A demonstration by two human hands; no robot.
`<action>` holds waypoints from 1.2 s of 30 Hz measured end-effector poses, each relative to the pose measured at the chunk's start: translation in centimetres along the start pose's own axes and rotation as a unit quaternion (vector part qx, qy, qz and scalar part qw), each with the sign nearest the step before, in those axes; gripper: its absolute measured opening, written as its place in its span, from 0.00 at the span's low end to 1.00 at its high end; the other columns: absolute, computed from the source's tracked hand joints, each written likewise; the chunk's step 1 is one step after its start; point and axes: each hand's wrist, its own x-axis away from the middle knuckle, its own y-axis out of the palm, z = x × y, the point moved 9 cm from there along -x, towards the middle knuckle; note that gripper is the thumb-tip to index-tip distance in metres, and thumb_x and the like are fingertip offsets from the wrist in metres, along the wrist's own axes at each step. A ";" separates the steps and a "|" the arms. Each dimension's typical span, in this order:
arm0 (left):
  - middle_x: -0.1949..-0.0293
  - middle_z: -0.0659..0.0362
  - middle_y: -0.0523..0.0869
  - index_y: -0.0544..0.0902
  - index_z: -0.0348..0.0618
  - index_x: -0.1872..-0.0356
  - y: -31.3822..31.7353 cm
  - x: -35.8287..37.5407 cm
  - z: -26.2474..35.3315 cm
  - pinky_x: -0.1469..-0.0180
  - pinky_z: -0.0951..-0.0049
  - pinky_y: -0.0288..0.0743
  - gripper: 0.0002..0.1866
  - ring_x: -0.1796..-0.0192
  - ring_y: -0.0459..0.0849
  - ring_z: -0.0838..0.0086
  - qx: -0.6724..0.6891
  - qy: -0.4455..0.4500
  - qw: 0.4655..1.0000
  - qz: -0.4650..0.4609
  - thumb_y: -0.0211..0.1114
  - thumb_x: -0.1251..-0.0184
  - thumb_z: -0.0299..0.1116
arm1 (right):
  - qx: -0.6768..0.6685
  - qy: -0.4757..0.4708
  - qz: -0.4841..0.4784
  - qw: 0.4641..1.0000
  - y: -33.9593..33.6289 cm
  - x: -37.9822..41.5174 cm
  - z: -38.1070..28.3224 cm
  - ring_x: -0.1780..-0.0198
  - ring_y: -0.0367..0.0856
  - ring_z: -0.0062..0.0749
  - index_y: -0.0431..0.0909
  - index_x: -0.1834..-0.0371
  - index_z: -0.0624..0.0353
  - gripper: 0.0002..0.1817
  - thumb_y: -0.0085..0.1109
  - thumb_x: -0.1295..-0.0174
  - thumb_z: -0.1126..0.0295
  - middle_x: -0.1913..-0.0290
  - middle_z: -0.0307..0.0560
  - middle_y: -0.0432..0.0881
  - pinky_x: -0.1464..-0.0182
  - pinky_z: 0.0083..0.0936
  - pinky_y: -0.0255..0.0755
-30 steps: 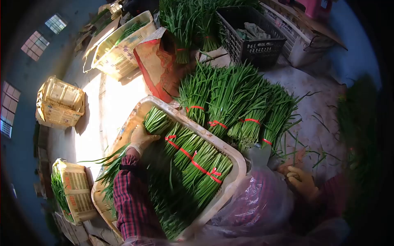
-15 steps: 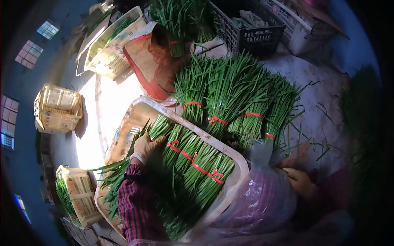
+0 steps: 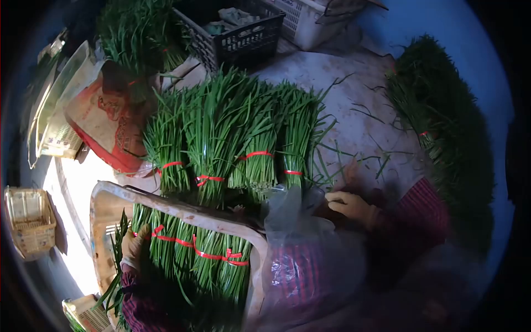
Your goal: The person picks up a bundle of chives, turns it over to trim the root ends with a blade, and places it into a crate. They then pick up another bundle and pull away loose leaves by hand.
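My gloved left hand [image 3: 134, 243] is closed at the left end of a row of green chive bundles [image 3: 207, 246] tied with red tape. They lie inside a pale, dirt-stained plastic crate [image 3: 182, 213]. My gloved right hand [image 3: 353, 208] has its fingers stretched leftward, with nothing visible in them, beside crumpled clear plastic [image 3: 293, 213]. That plastic also covers a striped garment below. Beyond the crate's far rim stand several more red-tied chive bundles [image 3: 215, 135], close to one another. Shadow hides the underside of my right hand.
A black crate [image 3: 238, 44] holding crumpled material stands at the back. A red and tan sack [image 3: 108, 122] is at the left, near pale baskets [image 3: 30, 221]. Loose leaves [image 3: 381, 163] litter the floor; a large chive pile [image 3: 442, 122] runs along the right wall.
The view has swung right, so the crate and bundles sit further left and the right-hand pile shows clearly. My left hand stays by the left bundle; my right hand has moved slightly forward.
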 end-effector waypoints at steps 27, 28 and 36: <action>0.51 0.54 0.86 0.70 0.34 0.32 -2.1 -1.8 -0.9 0.50 0.73 0.77 0.30 0.53 0.83 0.73 -0.057 0.162 0.979 0.106 0.65 0.28 0.40 | -0.707 -0.038 -0.050 0.704 -4.0 -8.2 -1.6 0.40 0.78 0.30 0.81 0.44 0.58 0.18 0.60 0.31 0.60 0.45 0.41 0.85 0.36 0.35 0.72; 0.51 0.54 0.86 0.70 0.34 0.32 -1.3 -1.3 2.3 0.50 0.73 0.77 0.30 0.53 0.83 0.73 -0.050 0.190 0.977 0.088 0.65 0.28 0.40 | -0.786 -0.081 -0.121 0.601 -4.9 -8.3 -2.8 0.39 0.78 0.30 0.79 0.41 0.58 0.20 0.58 0.29 0.58 0.42 0.41 0.84 0.34 0.34 0.70; 0.44 0.48 0.82 0.70 0.38 0.30 -5.7 9.6 17.5 0.47 0.68 0.73 0.34 0.47 0.80 0.62 -0.010 0.196 0.950 0.244 0.64 0.30 0.48 | -0.723 -0.123 -0.175 0.657 -10.4 1.4 -9.3 0.34 0.76 0.33 0.71 0.31 0.58 0.26 0.48 0.24 0.54 0.34 0.46 0.79 0.29 0.31 0.66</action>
